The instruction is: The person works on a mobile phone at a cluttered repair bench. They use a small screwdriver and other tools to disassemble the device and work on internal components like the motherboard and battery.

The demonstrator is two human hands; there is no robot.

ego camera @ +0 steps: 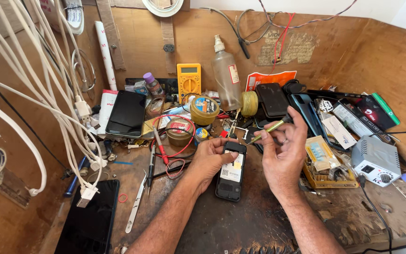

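A small black phone (231, 173) with its back cover off lies on the dark worn workbench (240, 226), a white label and a yellow patch showing inside. My left hand (208, 159) grips its left side, thumb resting on the upper edge. My right hand (283, 150) hovers just right of the phone and pinches a thin yellow-green screwdriver (269, 128). Its tip points down-left toward the phone's top.
A yellow multimeter (189, 80), a clear bottle (225, 75), solder tins (204, 110), red probe leads (161, 143), tweezers (136, 207) and a black smartphone (127, 113) crowd the back. White cables (62, 94) hang left. Another dark phone (90, 221) lies lower left; a grey box (376, 161) sits right.
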